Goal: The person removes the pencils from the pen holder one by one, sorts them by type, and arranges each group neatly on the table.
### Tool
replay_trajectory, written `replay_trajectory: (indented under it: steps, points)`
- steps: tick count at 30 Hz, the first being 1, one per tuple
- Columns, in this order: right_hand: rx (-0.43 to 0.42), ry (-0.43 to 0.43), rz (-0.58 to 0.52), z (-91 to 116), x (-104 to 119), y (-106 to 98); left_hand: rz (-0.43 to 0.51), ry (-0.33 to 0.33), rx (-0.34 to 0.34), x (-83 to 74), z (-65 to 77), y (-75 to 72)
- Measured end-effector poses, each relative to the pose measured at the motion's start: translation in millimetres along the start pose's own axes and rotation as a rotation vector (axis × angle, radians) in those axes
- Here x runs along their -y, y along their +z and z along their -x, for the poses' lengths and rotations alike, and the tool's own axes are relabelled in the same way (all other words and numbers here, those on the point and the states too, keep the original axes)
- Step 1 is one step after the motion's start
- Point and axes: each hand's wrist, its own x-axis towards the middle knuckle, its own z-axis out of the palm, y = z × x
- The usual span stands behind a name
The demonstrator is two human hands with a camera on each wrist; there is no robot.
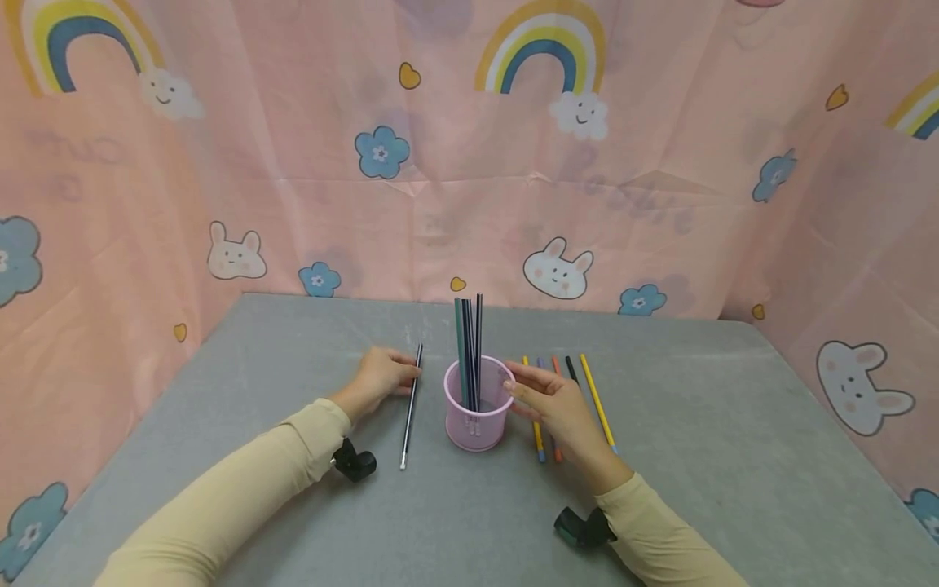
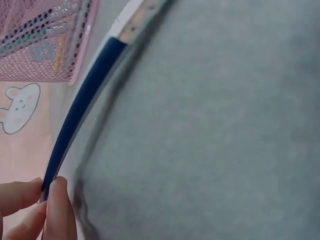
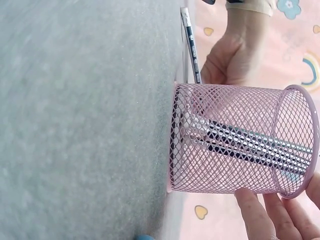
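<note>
My left hand (image 1: 377, 379) pinches a dark blue pencil (image 1: 411, 412) near its far end. The pencil's white eraser end points toward me, left of the pen cup; in the left wrist view the pencil (image 2: 82, 105) runs up from the fingertips. A pink mesh pen cup (image 1: 477, 434) stands upright on the table. My right hand (image 1: 553, 403) holds the cup's right side at the rim, with fingers against the mesh in the right wrist view. Several dark and green pencils (image 1: 467, 346) stand in the cup, their eraser ends down.
Right of the cup, partly behind my right hand, lie several coloured pencils, among them a yellow pencil (image 1: 599, 403), a black pencil (image 1: 570, 367) and an orange pencil (image 1: 557, 365). The grey table (image 1: 697, 440) ends at a pink patterned curtain (image 1: 455, 220).
</note>
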Motion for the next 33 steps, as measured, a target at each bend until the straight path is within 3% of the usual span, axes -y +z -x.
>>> replay_trajectory:
  steps: [11,33]
  points:
    - [0.015,-0.011,-0.010,0,-1,0,-0.058,-0.011,-0.031,5.2,-5.4,6.2]
    - [0.019,-0.007,-0.012,-1,-3,-2,-0.217,0.063,-0.089,3.3,-3.6,12.7]
